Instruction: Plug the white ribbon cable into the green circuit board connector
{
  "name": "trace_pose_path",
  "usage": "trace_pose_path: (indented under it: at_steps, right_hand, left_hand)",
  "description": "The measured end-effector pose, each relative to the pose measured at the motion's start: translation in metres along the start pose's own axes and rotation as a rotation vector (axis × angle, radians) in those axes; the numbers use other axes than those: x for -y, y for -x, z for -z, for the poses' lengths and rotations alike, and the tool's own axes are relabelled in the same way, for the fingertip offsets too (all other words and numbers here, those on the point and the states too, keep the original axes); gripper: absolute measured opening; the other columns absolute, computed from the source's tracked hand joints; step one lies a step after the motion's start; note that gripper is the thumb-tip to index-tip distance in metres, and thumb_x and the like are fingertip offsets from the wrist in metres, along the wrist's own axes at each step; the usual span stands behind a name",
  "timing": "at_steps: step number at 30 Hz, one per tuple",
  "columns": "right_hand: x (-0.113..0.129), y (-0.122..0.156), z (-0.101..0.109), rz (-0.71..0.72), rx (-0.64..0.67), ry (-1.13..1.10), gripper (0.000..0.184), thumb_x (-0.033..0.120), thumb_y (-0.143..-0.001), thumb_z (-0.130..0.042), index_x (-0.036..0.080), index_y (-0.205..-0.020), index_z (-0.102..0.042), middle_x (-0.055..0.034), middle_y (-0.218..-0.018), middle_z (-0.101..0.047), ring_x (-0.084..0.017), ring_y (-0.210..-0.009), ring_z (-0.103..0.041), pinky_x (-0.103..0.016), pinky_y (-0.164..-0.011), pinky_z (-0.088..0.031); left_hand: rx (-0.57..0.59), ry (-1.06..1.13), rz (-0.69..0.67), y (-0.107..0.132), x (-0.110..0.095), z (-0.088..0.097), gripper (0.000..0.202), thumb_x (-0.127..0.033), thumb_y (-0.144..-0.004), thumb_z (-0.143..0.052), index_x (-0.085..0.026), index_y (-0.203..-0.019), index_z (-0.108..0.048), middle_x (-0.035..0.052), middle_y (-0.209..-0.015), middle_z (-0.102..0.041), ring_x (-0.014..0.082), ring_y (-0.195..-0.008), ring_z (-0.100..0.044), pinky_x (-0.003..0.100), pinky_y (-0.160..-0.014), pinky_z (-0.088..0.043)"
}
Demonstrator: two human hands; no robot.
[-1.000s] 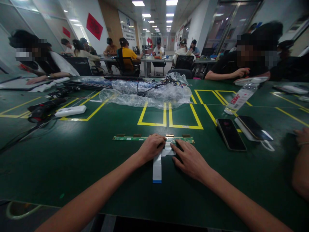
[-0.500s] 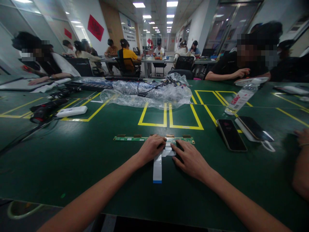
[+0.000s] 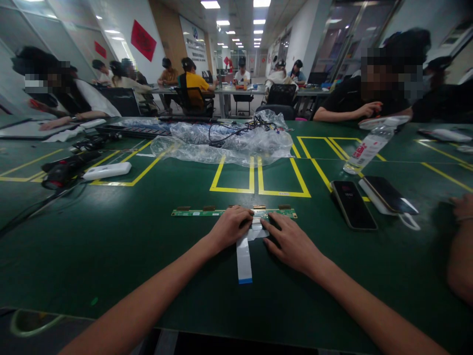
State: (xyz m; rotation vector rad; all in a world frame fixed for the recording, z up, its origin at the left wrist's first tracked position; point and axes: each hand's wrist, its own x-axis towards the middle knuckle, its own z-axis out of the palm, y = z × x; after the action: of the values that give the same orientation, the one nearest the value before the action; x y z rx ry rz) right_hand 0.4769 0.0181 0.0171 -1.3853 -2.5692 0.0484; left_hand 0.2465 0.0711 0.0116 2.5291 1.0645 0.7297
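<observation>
A long narrow green circuit board (image 3: 199,212) lies flat on the green table (image 3: 111,246). A white flat ribbon cable (image 3: 244,259) with a blue tip runs from the board's middle toward me. My left hand (image 3: 231,228) is curled, its fingers pinching the cable's top end at the board. My right hand (image 3: 291,244) rests beside it, fingertips pressed on the cable end and the board's edge.
Two dark phones (image 3: 353,204) and a tilted water bottle (image 3: 365,150) lie to the right. Crumpled clear plastic with black cables (image 3: 229,140) sits behind the yellow floor-tape boxes (image 3: 258,182). A white device (image 3: 107,170) and black gear lie left. Another person's arm (image 3: 460,256) is at the right edge.
The free blue-tipped end of the ribbon cable has swung slightly to the right. Both hands stay at the board.
</observation>
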Motion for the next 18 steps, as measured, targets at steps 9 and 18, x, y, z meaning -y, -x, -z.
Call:
trace_pose_path:
  at_steps: [9,18]
  right_hand:
    - [0.0055,-0.0011,0.0013,-0.015,0.008,0.024,0.053,0.040,-0.095,-0.049,0.017,-0.144,-0.049,-0.0199,-0.145,-0.048,-0.037,-0.133,-0.045,-0.055,-0.109,-0.040]
    - [0.0087,-0.0020,0.0007,-0.015,0.013,0.036,0.053,0.037,-0.095,-0.048,0.016,-0.143,-0.050,-0.0203,-0.143,-0.049,-0.037,-0.131,-0.046,-0.055,-0.107,-0.041]
  left_hand:
    - [0.005,-0.011,-0.006,0.0000,0.0000,0.0012,0.013,-0.017,-0.093,-0.055,-0.018,-0.095,-0.069,0.0063,-0.113,-0.072,0.0219,-0.103,-0.061,0.039,-0.089,-0.048]
    - [0.006,-0.021,-0.012,0.0008,0.0005,0.0002,0.011,-0.015,-0.092,-0.056,-0.018,-0.092,-0.067,0.0055,-0.110,-0.072,0.0212,-0.100,-0.061,0.037,-0.086,-0.048]
